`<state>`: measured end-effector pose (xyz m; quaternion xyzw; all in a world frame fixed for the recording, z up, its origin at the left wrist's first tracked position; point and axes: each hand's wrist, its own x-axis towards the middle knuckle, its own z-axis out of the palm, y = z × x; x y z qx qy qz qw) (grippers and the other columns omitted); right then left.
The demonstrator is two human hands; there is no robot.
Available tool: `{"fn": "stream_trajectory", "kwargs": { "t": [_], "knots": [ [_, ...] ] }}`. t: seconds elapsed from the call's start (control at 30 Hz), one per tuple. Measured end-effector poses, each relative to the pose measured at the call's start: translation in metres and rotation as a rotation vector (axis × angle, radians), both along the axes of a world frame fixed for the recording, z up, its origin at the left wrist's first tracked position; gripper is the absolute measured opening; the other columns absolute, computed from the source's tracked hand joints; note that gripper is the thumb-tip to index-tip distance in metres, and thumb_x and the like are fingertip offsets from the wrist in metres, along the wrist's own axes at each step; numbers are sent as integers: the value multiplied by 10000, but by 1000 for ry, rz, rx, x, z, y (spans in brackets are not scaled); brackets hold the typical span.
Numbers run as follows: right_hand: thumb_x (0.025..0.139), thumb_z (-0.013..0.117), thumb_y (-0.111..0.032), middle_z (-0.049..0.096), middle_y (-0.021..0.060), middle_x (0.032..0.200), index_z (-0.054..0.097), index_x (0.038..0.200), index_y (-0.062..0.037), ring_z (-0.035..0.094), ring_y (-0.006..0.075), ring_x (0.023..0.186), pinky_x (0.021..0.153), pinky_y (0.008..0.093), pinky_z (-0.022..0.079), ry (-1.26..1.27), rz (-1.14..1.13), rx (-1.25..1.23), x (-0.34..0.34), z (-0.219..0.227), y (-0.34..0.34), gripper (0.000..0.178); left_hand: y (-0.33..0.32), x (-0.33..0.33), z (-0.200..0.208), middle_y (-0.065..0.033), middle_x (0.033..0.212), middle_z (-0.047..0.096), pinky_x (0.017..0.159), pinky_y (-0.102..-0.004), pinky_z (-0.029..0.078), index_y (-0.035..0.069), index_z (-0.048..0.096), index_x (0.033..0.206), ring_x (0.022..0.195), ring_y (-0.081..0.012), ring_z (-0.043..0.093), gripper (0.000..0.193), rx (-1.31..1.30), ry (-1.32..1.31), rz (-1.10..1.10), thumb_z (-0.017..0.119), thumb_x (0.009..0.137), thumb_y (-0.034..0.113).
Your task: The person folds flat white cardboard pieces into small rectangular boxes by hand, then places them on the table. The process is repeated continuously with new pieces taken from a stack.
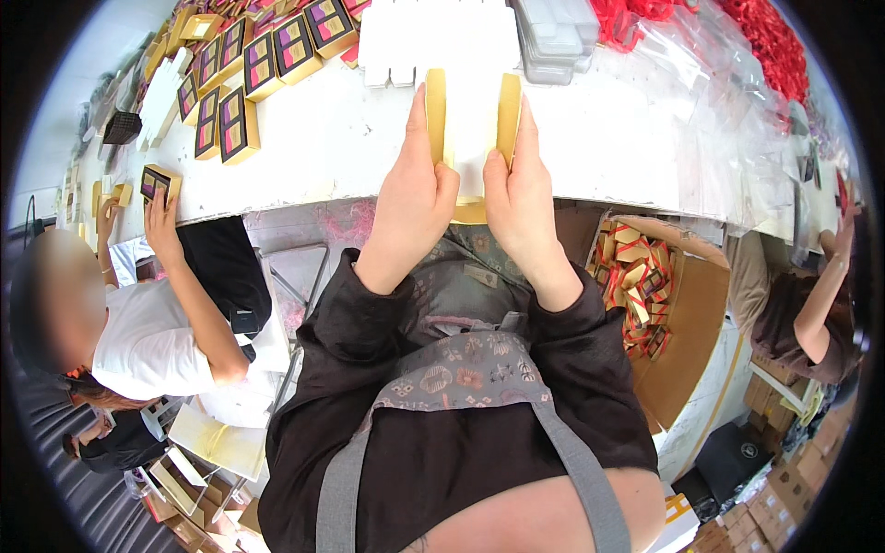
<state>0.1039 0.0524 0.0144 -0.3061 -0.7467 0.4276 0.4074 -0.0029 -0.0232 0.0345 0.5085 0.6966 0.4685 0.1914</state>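
My left hand point(419, 203) and my right hand point(521, 203) grip opposite sides of a gold card box point(508, 115) at the table's near edge. Its two long gold walls stand up, and the inside between them looks white. The near end is a gold flap by my wrists. Each thumb presses on the inner face of a wall while the fingers lie along the outside. Just beyond the box lies a stack of white card pieces point(438, 37).
Several gold boxes with dark, two-window tops point(263, 64) stand at the far left. Clear plastic trays point(558, 41), red ribbon point(631, 18) and plastic film point(714, 83) lie rightward. A carton point(687, 332) of gold boxes stands below the table. Co-workers point(152, 341) sit on both sides.
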Motion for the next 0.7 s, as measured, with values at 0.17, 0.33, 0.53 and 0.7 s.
{"fn": "stream_trajectory", "kwargs": {
  "t": [0.17, 0.33, 0.53, 0.7],
  "knots": [
    [863, 415, -39, 585, 308, 1073, 338, 1376, 1, 607, 439, 923, 818, 431, 479, -135, 75, -134, 0, -9, 10, 520, 5, 1, -6, -249, 1274, 428, 1002, -379, 371, -2, 203, 1393, 1171, -375, 482, 654, -86, -157, -29, 379, 765, -54],
    [925, 428, -119, 618, 271, 930, 424, 1287, -32, 628, 400, 874, 762, 417, 487, -307, 113, -304, -2, 2, 19, 373, 5, -3, -33, -225, 1227, 418, 1018, -373, 347, -8, 240, 1320, 1159, -341, 463, 585, -1, -348, -59, 371, 751, -48],
    [968, 445, -201, 617, 221, 928, 562, 1132, -26, 628, 345, 874, 773, 368, 485, -46, 108, -296, -5, -8, 13, 267, 7, -8, -36, -198, 1220, 396, 1041, -356, 311, -18, 265, 1302, 1181, -293, 408, 549, -6, -395, -92, 363, 762, -47],
    [966, 483, -197, 567, 184, 1033, 655, 974, -5, 586, 279, 931, 806, 321, 468, 26, -11, -73, -6, -22, 14, 258, 1, -5, -39, -194, 1214, 408, 1016, -360, 341, -16, 274, 1287, 1156, -302, 447, 508, -1, -469, -81, 373, 789, -34]
  ]
}}
